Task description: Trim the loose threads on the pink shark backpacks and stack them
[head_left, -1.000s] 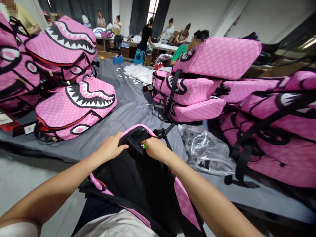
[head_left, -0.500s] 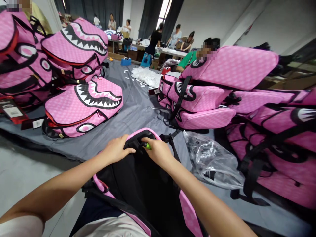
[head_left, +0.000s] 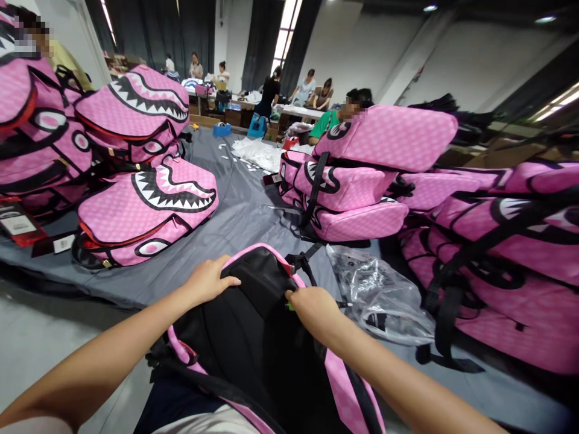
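"Backpack first: where is it, and what have your hands got?"

"The black-faced backpack with checked pink fabric sides and pink piping (head_left: 266, 337) is right in front of my body, its top end over the grey cloth-covered table (head_left: 244, 220). My left hand (head_left: 208, 282) grips its upper edge, thumb on the black face. My right hand (head_left: 315, 308) is closed round a small green implement (head_left: 290, 307) by the other edge. Most of it is hidden, so I can't tell what kind it is."

"What could go wrong?"

"A thin, pale tip (head_left: 345, 304) pokes out past my right hand, probably part of what I'm holding. If my wrist turned carelessly, I think it could snag the crumpled clear plastic bag (head_left: 377, 295) just beside it, or scratch the fabric."

"And the left side?"

"If my left grip slackened, the soft edge could fold under and the black face pucker. The black strap with a buckle (head_left: 304, 260) near the top might catch my right fingers, too."

"Anything further off?"

"Pink backpacks are piled to the right (head_left: 362, 190), one on another, with straps dangling. A knock from my right forearm could tug one loose, I'd guess."
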{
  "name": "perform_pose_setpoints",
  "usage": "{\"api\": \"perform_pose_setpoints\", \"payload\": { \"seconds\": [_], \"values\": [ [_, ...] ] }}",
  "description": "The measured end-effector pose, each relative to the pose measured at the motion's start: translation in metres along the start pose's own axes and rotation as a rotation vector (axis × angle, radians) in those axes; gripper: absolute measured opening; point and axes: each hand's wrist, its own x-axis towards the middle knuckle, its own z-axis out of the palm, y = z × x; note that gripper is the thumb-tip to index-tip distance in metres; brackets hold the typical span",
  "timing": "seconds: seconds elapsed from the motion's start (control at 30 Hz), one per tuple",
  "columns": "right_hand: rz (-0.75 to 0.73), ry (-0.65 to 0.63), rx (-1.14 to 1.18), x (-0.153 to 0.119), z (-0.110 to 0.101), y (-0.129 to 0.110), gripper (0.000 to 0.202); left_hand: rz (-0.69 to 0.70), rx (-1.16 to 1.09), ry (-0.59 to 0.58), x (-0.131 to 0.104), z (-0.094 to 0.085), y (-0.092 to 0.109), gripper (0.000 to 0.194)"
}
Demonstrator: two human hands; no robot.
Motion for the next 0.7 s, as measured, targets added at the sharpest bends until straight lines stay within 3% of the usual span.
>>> {"api": "perform_pose_setpoints", "payload": {
  "seconds": [0.13,0.2,0.27,0.37,0.43,0.5,0.57,0.7],
  "values": [
    [0.107,0.025,-0.024,-0.027,0.006,0.008,0.031,-0.019,-0.096,-0.028,0.006,-0.002,-0.006,0.051],
    [0.168,0.040,0.145,-0.047,0.016,0.010,0.033,0.010,-0.204,-0.113,0.006,-0.006,-0.008,0.057],
    [0.205,-0.098,0.485,-0.069,0.032,0.011,0.027,0.040,-0.250,-0.163,0.001,-0.011,-0.004,0.054],
    [0.236,-0.485,0.872,-0.102,0.058,0.013,0.031,0.067,-0.143,-0.111,-0.021,-0.023,0.023,0.042],
    [0.277,-0.547,0.964,-0.122,0.061,0.015,0.046,0.154,-0.047,-0.056,-0.041,-0.039,0.053,0.047],
    [0.288,-0.463,1.009,-0.142,0.048,0.017,0.059,0.305,0.039,0.013,-0.060,-0.065,0.086,0.058],
    [0.255,-0.374,1.017,-0.160,0.021,0.015,0.065,0.403,0.130,0.062,-0.074,-0.102,0.117,0.059],
    [0.120,-0.128,0.984,-0.172,-0.048,0.007,0.064,0.379,0.404,0.229,-0.102,-0.192,0.163,0.055]
  ]
}}
